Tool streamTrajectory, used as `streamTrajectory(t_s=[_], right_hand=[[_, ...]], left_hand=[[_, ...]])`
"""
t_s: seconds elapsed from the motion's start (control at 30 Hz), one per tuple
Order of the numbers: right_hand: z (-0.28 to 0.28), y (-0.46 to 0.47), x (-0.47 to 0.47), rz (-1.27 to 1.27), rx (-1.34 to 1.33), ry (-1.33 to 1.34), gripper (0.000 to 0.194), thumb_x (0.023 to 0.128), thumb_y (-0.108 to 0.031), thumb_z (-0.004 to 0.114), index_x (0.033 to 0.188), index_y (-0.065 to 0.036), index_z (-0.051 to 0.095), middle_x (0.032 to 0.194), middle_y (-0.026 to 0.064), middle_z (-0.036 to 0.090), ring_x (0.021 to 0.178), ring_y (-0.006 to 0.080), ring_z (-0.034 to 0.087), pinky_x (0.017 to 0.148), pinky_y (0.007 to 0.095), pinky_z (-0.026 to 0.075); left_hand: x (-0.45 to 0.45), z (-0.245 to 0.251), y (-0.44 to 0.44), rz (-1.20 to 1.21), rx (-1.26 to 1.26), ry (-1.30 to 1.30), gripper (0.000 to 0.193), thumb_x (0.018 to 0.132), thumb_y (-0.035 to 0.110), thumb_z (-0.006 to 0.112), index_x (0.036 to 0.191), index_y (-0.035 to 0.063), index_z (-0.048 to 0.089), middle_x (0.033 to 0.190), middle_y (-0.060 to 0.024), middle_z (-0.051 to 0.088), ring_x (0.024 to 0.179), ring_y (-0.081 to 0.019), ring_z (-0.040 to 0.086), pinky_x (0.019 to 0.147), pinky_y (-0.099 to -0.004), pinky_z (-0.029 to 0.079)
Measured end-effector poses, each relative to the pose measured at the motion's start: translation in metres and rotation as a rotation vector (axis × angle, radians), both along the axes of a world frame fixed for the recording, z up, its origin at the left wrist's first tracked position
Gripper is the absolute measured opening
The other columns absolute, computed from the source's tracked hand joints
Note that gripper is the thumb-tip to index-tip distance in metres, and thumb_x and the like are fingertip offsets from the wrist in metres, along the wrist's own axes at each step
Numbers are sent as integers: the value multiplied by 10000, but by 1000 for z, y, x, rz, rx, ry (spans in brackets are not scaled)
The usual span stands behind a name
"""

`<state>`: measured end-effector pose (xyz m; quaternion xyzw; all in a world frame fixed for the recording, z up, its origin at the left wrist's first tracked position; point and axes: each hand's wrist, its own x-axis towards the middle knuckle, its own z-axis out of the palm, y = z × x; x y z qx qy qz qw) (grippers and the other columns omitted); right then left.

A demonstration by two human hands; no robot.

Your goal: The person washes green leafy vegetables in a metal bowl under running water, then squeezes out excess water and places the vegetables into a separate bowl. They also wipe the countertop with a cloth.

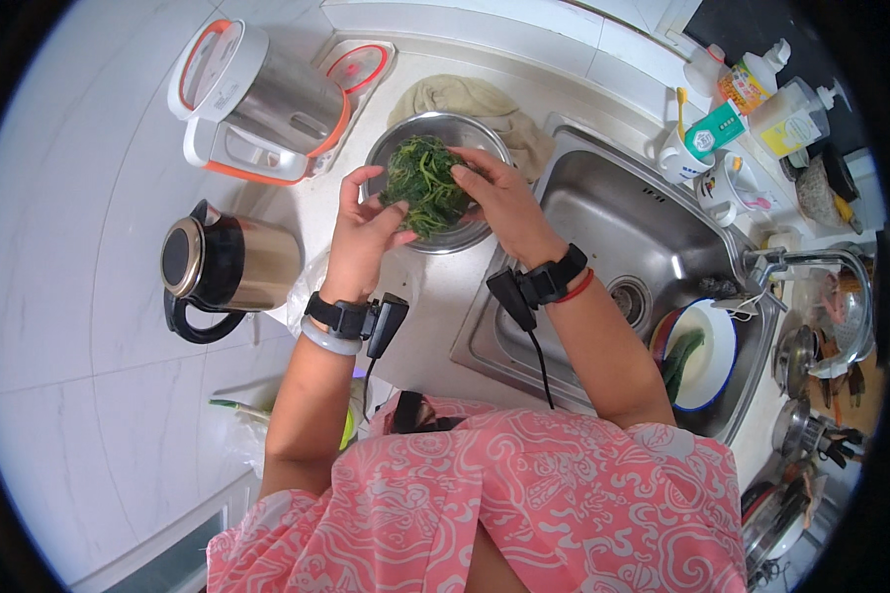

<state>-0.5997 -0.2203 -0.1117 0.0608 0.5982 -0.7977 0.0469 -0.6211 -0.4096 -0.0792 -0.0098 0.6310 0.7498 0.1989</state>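
Note:
A clump of wet-looking, dark green leafy vegetables (pixel 429 185) is held between both hands over a round stainless steel bowl (pixel 452 126). My left hand (pixel 367 222) grips its left and lower side, with the thumb on the leaves. From the right, my right hand (pixel 500 196) holds the clump, its thumb and fingers at the upper right edge. The bowl rests on the pale countertop (pixel 423 326), and its inside is largely hidden by the leaves. Behind it lies a crumpled beige cloth (pixel 452 93).
A stainless steel sink (pixel 593 200) on the right holds a white enamel basin (pixel 712 356) with dark green vegetables, under a faucet (pixel 816 258). On the left stand a kettle (pixel 267 259) and a soymilk maker (pixel 282 96). Cups (pixel 678 159) and pump bottles (pixel 790 122) line the ledge.

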Motion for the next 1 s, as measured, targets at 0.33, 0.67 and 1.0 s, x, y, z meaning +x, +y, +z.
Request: streamTrajectory(t_s=[0.33,0.67,1.0], right_hand=[[0,-9,0,-97,290,393,465,858,-107,684,1292,-66,522,1044,13,622,869,112,588,688,235,501],[-17,4,-5,-246,582,253,214,791,-64,695,982,-30,604,859,100,629,710,211,624,649,331,509],[-14,19,-1,-243,182,1,144,911,-72,584,1021,-4,520,945,74,544,776,136,589,621,277,586]], left_hand=[[-3,-4,8,-78,-122,291,360,830,-30,670,1138,62,507,987,-30,593,776,-86,581,563,-211,490],[-15,-5,-3,4,-178,125,192,886,-16,602,1051,74,559,956,-19,589,758,-94,595,610,-222,546],[-23,-11,-18,-12,-2,14,184,944,41,498,1120,88,477,1080,-85,582,950,-218,606,750,-367,558]])
